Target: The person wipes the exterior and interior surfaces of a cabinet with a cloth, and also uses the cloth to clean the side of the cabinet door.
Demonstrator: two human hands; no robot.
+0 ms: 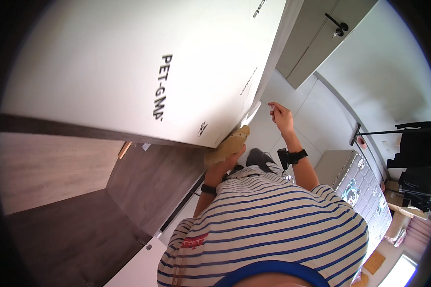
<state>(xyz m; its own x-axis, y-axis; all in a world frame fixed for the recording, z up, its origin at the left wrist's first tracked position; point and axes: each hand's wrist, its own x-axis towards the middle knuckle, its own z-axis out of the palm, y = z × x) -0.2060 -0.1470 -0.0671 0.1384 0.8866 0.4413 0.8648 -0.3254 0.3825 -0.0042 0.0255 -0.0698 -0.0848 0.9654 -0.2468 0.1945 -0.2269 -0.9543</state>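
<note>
My left hand (240, 152) holds a tan cloth (230, 145) with a paler band near its tip, against the lower corner of a large white panel (129, 71). The cloth covers most of that hand's fingers. The panel's glossy face bears black printed writing. A narrow white strip (252, 114) juts out at the panel's edge, just beyond the cloth. Off to the right, my right hand (283, 117) is raised over the floor with its fingers pinched on a small whitish piece (272, 107), too small to identify.
Beneath the panel is an open wood-grain cabinet compartment (151, 172). A grey door (323, 39) with a black lever handle stands at upper right. A patterned mattress (362, 193) lies at right, near a rack of dark clothes (413, 158). Pale tiles (301, 104) cover the floor.
</note>
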